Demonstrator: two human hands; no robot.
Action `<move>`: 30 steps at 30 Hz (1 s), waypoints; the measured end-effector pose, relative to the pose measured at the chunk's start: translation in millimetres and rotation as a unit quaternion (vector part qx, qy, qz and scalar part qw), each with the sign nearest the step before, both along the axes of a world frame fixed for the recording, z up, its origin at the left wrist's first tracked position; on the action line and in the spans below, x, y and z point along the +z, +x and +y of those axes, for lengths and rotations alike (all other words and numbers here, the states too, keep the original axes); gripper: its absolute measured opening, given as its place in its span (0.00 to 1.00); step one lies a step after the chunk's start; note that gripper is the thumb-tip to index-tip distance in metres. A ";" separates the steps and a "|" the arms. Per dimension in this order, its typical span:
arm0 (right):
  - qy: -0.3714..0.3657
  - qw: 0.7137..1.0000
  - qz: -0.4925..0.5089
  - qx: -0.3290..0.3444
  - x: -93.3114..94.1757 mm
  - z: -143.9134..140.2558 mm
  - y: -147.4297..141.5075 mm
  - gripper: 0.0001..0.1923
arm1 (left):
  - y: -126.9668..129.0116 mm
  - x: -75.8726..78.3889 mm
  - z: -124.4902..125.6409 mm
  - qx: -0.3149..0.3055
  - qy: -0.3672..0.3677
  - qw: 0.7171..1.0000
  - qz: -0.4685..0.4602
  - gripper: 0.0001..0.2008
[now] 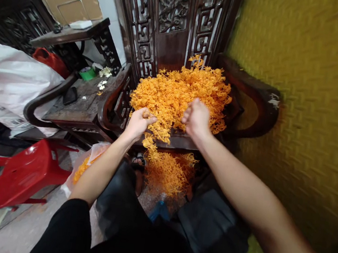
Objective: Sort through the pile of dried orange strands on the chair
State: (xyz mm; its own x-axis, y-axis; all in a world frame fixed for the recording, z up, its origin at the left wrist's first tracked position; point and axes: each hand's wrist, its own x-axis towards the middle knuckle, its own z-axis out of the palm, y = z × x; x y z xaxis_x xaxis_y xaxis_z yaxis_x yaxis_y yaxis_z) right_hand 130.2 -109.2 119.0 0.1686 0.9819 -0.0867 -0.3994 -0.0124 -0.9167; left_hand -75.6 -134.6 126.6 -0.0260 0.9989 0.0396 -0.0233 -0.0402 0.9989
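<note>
A big heap of orange frilly, stringy pieces (167, 93) covers the seat of a dark carved wooden chair (170, 48). At the heap's front left edge, my left hand (140, 123) is closed, with an orange stringy piece (146, 115) between its thumb and fingers. My right hand (197, 118) is over the right part of the heap, its fingers curled together; what they hold, if anything, is too small to make out. Below the seat's front edge, between my knees, lies a second pile of thin orange strands (167, 173).
A red plastic stool (24, 170) stands at the left, beside a plastic bag (93, 154) with orange pieces. Another wooden chair (75, 111) carries a green tape roll (87, 73) and a dark phone-like object (70, 95). A yellow-green textured surface (309, 90) rises close on the right.
</note>
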 end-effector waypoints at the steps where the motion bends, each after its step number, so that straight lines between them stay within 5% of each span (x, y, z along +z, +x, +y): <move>1: -0.013 1.000 0.004 -0.012 2.3 3.2 8.3 0.20 | -3.9 -1.0 2.6 0.018 -0.003 1.000 -0.014 0.30; 3: -0.052 0.998 -0.013 0.024 4.1 2.1 18.1 0.13 | -11.2 -3.9 7.5 0.047 0.010 0.998 -0.035 0.30; 6: -0.059 0.982 -0.049 0.172 -0.9 -14.0 8.9 0.06 | -13.3 -7.2 9.2 0.052 0.069 0.996 -0.020 0.29; 9: -0.012 0.959 -0.090 0.270 -8.0 -29.6 -14.8 0.15 | -3.9 -7.7 1.7 0.037 0.106 0.993 0.042 0.27; 15: 0.093 0.926 -0.264 0.253 -10.0 -40.2 -31.1 0.21 | -0.7 -10.4 4.1 0.034 0.142 0.978 0.146 0.20; 20: -0.006 0.916 -0.139 0.376 -1.4 -56.3 -22.7 0.15 | -38.5 -12.9 41.2 0.197 0.143 0.968 0.066 0.24; 22: -0.024 0.904 -0.126 0.407 -1.2 -57.4 -20.9 0.09 | -42.7 -14.1 44.2 0.210 0.105 0.972 0.011 0.28; 27: -0.005 0.928 -0.177 0.328 -8.7 -51.3 -28.7 0.08 | -13.2 -17.7 19.1 0.089 0.074 0.993 -0.025 0.31; 30: -0.012 0.955 -0.100 0.278 -9.6 -53.8 -37.3 0.07 | 3.9 -13.3 4.0 0.044 0.095 0.994 -0.026 0.30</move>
State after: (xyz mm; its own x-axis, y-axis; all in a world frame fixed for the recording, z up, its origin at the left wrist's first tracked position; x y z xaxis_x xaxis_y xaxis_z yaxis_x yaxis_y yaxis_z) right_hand 92.9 -163.1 109.4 -0.3628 0.9226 -0.1307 -0.1424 -0.1935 -0.9707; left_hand -71.7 -130.6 113.3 -0.1201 0.9672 0.2239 -0.0628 -0.2325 0.9706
